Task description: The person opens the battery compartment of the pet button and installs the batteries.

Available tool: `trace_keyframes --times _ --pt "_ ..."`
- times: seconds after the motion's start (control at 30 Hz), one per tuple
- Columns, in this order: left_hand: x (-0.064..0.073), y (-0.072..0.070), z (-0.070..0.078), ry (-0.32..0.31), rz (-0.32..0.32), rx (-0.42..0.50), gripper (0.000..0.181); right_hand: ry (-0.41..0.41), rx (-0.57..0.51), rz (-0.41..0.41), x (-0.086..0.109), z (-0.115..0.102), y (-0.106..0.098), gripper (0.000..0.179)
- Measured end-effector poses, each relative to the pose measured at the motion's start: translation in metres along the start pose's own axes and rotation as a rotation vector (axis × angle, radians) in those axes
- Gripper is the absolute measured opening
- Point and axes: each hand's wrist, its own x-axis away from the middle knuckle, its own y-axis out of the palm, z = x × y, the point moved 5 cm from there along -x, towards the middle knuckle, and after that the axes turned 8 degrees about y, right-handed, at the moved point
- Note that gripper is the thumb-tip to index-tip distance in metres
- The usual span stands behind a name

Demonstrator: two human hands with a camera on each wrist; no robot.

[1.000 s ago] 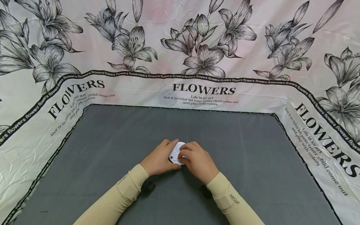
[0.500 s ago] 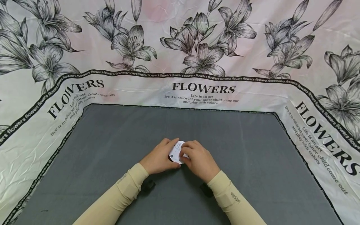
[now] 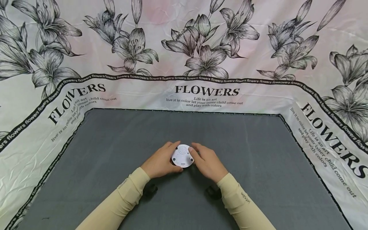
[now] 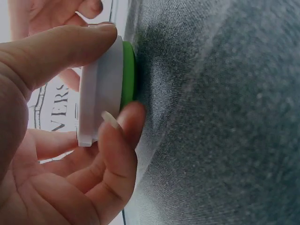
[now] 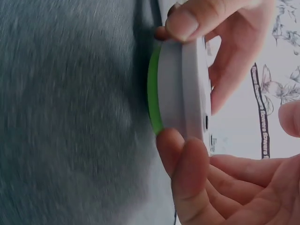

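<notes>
A round white device [image 3: 182, 156] with a green side lies between both hands near the middle of the grey cloth. Its white face is turned up and shows small holes and several dark spots. In the wrist views the green side [image 5: 153, 91] faces the cloth. My left hand [image 3: 159, 160] grips the left edge, thumb on one side of the rim and fingers on the other. My right hand [image 3: 209, 161] holds the right edge with bent fingertips [image 5: 191, 161] against the rim and the green part. In the right wrist view, its thumb stands off the white face.
Grey cloth [image 3: 115, 134] covers the work surface, bordered by a white band with printed "FLOWERS" lettering [image 3: 207, 91]. A flower-printed sheet [image 3: 172, 19] fills the back. Dark wrist-worn blocks [image 3: 150, 190] sit below both wrists.
The right hand's fingers, bunched over the white face earlier, have drawn back to its right edge, uncovering the face. The left hand keeps its grip, with only slight movement.
</notes>
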Motion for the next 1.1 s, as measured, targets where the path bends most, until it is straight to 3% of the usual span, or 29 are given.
trace_keyframes --times 0.13,0.3,0.63,0.87,1.1 --pt "-0.001 0.000 -0.002 -0.035 -0.002 0.033 0.106 0.036 -0.089 -0.063 -0.001 0.003 0.004 0.052" --pt "-0.001 -0.001 -0.002 -0.063 0.005 0.088 0.102 0.055 -0.165 -0.069 -0.001 0.006 0.003 0.047" --pt "0.002 -0.013 0.003 -0.102 0.099 0.394 0.064 0.022 -0.217 -0.019 -0.003 0.002 -0.008 0.034" --pt "0.004 -0.015 0.000 -0.126 0.145 0.436 0.044 -0.026 -0.209 0.000 -0.002 -0.001 -0.010 0.024" --pt "0.003 -0.013 0.002 -0.078 0.112 0.443 0.042 -0.038 -0.251 -0.023 -0.002 -0.001 -0.010 0.028"
